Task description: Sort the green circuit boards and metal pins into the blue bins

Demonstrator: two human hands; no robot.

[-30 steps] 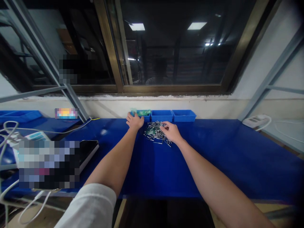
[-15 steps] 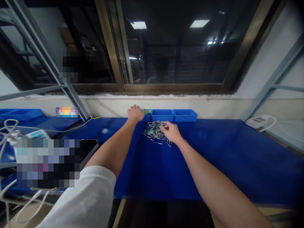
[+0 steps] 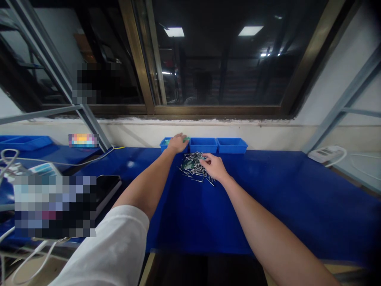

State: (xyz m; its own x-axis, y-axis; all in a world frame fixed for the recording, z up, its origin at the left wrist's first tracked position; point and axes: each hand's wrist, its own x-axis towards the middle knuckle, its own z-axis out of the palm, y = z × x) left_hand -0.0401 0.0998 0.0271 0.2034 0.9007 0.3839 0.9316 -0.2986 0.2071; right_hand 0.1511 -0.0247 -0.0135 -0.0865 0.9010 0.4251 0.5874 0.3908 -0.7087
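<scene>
At the back of the blue table, my left hand [image 3: 177,143] reaches over the leftmost blue bin [image 3: 165,147]. Its fingers stretch out and are partly hidden; a bit of green plastic packaging [image 3: 187,140] shows beside them. A loose pile of thin silvery metal pins [image 3: 195,169] lies in front of the bins, with a dark green flat piece [image 3: 187,163] among them. My right hand [image 3: 216,167] rests at the pile's right side, thumb and fingers curled together. Whatever they pinch is too small to make out.
Two more blue bins [image 3: 203,144] stand in line to the right of the leftmost one. A phone-like black device [image 3: 108,184] and white cables lie at the left. A white power strip [image 3: 323,154] sits at the far right. Grey metal posts flank the table.
My left hand has moved from the left end of the leftmost bin rightward over it, covering more of the green packaging. My right hand stays at the metal pins with little change.
</scene>
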